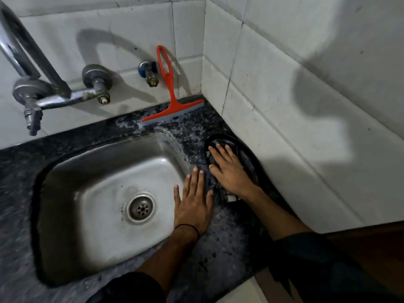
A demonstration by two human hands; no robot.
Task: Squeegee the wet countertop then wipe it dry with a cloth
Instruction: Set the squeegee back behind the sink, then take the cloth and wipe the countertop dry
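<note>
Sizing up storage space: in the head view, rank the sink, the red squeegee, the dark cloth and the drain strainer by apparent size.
1. sink
2. dark cloth, partly under the right hand
3. red squeegee, close to the cloth, so unsure
4. drain strainer

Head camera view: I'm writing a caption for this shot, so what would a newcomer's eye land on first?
The orange squeegee stands out most, propped against the white tiles at the back of the dark countertop, behind the steel sink. Next come the hands: the right hand presses flat on a dark cloth near the corner wall, and the left hand lies flat at the sink's right rim.
</note>
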